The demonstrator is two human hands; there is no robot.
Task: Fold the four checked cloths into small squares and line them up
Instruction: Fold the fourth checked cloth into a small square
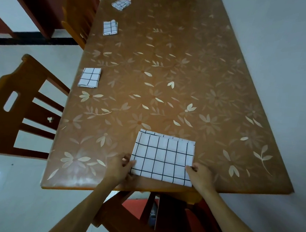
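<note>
Brown table (188, 78) with a pale flower pattern, white floor, wooden chair (19, 108) at its left side. Three checked cloths sit folded small along the table's left edge: near square (90, 77), middle square (110, 28), far square (121, 4), which looks looser. The fourth cloth (163, 157) lies flat at the near edge in front of me, a wide rectangle, not yet a small square. My left grip (123, 166) pinches its left edge and my right grip (198, 174) pinches its right edge. Step in hand, I judge: the next fold on the last cloth. That likely calls for bringing one side over the other with edges matched, folding again, then setting it in line with the three.
</note>
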